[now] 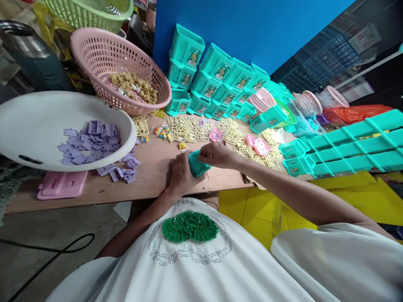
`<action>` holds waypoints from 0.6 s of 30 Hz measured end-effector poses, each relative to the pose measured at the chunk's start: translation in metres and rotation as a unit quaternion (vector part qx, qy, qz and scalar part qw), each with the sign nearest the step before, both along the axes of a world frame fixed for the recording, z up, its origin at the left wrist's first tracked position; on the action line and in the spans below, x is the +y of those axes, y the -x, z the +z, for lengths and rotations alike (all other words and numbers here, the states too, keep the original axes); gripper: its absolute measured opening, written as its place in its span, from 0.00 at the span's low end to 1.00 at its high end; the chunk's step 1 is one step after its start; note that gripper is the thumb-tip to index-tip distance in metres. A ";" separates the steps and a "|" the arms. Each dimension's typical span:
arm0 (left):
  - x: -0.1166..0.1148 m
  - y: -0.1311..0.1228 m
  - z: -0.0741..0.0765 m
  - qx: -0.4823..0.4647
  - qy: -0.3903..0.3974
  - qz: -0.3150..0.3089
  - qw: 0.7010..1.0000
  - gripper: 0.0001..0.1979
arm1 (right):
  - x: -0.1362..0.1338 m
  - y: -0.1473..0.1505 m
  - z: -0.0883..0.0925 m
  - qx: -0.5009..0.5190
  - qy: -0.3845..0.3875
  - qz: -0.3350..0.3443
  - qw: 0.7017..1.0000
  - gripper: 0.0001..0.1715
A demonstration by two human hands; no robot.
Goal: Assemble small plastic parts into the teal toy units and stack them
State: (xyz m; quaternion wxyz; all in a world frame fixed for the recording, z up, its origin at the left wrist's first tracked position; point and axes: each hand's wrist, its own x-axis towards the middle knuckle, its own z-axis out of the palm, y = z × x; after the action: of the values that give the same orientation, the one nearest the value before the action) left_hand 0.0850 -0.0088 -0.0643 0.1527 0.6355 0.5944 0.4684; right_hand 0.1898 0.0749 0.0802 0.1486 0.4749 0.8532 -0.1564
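My left hand (180, 173) wraps round a small teal plastic box (197, 164) at the near edge of the wooden table (151, 167). On top of that same box my right hand (217, 154) is closed, fingers pinched against its upper rim. Whether a small part sits under those fingers is hidden. Sheets of cream plastic parts on sprues (185, 128) lie just beyond my hands, with pink pieces (260, 146) to the right.
A white basin (37, 121) of purple plastic pieces (91, 140) stands at left, a pink lid (61, 184) beneath it. Behind is a pink basket (94, 54) holding tan pieces (135, 86). Stacked teal boxes (214, 79) line the blue wall; long teal rows (343, 151) lie at right.
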 end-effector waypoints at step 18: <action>0.000 0.004 0.004 -0.010 0.022 -0.018 1.000 0.37 | -0.002 0.017 0.002 -0.088 -0.013 0.002 0.996 0.12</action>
State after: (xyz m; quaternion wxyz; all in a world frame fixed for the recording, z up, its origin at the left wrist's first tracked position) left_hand 0.0815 -0.0086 -0.0602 0.1808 0.6380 0.5913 0.4590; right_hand 0.1725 0.0729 0.0826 0.2169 0.4872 0.8397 -0.1026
